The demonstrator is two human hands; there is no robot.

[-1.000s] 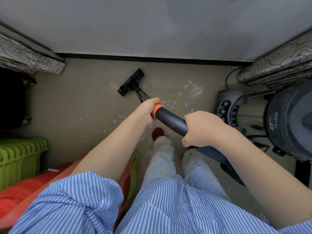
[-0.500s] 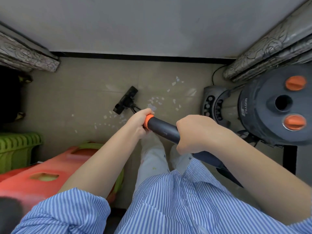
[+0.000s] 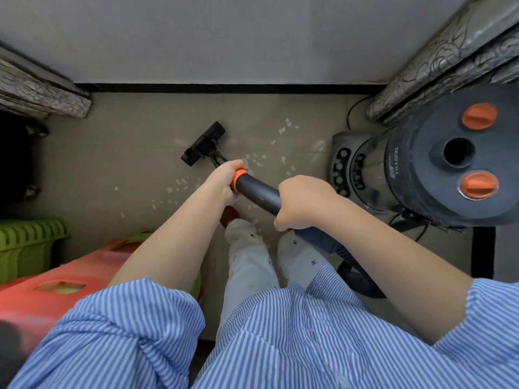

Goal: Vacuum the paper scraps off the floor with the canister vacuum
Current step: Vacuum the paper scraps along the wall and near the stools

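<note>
Both hands hold the dark grey vacuum wand. My left hand grips it just past its orange collar, and my right hand grips it lower down, near the hose. The black floor nozzle rests on the beige floor ahead of me. White paper scraps lie scattered to the right of the nozzle, and more scraps lie near my left hand. The dark canister vacuum with two orange knobs stands at the right.
A white wall with a black skirting closes the far side. Patterned grey furniture edges flank both sides. A green crate and a red plastic stool sit at my left. A black cable runs beside the canister.
The nozzle was pulled back toward me from near the wall, then pushed slightly forward again. My view swung right, bringing the canister's top fully into sight.
</note>
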